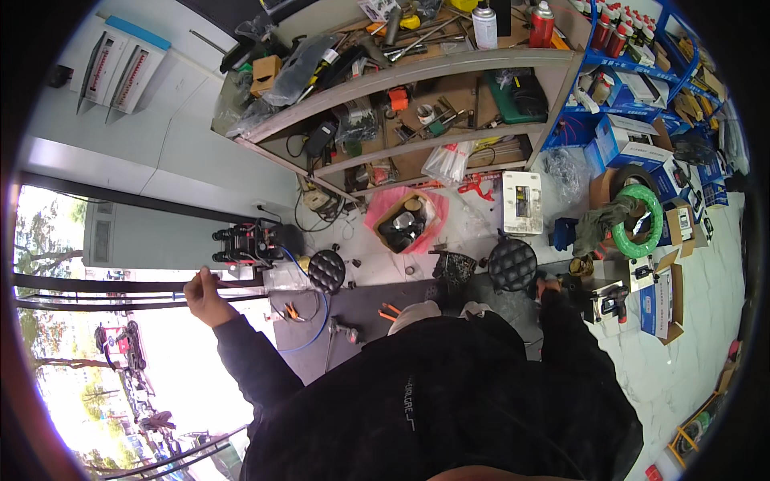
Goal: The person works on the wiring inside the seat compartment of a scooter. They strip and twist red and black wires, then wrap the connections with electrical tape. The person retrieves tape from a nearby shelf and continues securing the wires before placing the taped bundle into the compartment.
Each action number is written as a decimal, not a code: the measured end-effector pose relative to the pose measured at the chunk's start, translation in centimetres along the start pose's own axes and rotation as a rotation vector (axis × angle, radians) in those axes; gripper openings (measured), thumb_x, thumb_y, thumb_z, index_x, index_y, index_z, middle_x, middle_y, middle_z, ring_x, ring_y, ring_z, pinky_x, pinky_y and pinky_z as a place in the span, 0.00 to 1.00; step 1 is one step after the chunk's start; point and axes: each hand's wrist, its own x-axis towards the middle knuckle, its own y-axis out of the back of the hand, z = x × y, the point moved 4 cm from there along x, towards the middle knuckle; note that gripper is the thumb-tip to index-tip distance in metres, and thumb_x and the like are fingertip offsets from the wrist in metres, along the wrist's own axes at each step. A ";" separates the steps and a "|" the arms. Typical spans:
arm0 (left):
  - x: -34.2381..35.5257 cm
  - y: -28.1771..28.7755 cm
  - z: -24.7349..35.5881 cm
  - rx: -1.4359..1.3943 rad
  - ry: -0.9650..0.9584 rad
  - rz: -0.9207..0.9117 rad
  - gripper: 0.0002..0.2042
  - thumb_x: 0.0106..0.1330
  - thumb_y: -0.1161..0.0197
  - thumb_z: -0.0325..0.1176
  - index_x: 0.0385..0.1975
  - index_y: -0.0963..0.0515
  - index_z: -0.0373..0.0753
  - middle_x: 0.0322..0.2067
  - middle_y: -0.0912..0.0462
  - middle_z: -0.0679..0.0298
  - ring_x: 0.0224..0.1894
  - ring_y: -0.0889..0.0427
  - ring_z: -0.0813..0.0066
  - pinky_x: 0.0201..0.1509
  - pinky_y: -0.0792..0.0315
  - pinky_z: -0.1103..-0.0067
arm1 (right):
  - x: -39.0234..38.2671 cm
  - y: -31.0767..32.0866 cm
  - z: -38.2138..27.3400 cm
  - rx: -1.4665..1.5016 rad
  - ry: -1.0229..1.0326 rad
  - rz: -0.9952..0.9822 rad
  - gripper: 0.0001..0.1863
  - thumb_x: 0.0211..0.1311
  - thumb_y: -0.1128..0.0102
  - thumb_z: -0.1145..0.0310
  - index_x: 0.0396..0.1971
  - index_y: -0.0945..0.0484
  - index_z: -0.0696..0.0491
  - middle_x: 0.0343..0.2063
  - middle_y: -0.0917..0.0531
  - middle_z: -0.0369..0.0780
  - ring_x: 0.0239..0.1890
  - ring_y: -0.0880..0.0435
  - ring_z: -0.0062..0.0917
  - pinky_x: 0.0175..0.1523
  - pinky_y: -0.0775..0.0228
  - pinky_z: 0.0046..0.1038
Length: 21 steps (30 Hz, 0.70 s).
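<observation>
My left hand point(209, 300) is raised out to the left, in front of the bright glass doorway. Its fingers are pinched together, and whatever may be between them is too small to name. Low on the right, my right hand point(549, 289) is beside a round black quilted stool point(512, 265). Its fingers look curled, with anything in them hidden; I cannot tell whether it touches the stool. A second quilted stool point(327, 272) stands between the left arm and the shelving. Near it on the dark mat lie orange-handled pliers point(292, 311).
A cluttered metal workbench point(401, 72) with tools and spray cans spans the far side. A pink-lined box point(405, 222) sits below it. Right are blue shelves point(626, 64), a green tyre point(640, 221), a cordless drill point(616, 303) and an open carton point(664, 301). A blue hose point(323, 321) crosses the floor.
</observation>
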 end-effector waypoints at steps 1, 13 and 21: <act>-0.8 1.0 0.4 0.054 -0.018 0.015 0.09 0.73 0.28 0.31 0.39 0.21 0.34 0.35 0.16 0.63 0.37 0.19 0.77 0.45 0.23 0.78 | 1.2 0.8 -1.7 0.091 -0.007 0.000 0.18 0.67 0.35 0.53 0.34 0.13 0.55 0.32 0.10 0.48 0.36 0.10 0.39 0.43 0.21 0.43; -6.3 7.1 1.3 0.158 0.111 0.197 0.13 0.74 0.29 0.37 0.41 0.23 0.34 0.32 0.20 0.65 0.35 0.23 0.77 0.42 0.26 0.79 | 1.0 -6.5 -9.8 -0.371 0.504 0.090 0.16 0.73 0.35 0.56 0.34 0.14 0.55 0.28 0.13 0.45 0.27 0.13 0.37 0.31 0.26 0.46; -7.6 7.8 -0.1 0.044 0.223 0.224 0.17 0.81 0.39 0.42 0.51 0.22 0.31 0.33 0.20 0.63 0.37 0.21 0.74 0.45 0.21 0.74 | -2.0 -7.7 -7.8 -0.067 -0.084 -0.360 0.17 0.68 0.36 0.57 0.36 0.13 0.58 0.25 0.13 0.47 0.28 0.13 0.42 0.37 0.23 0.45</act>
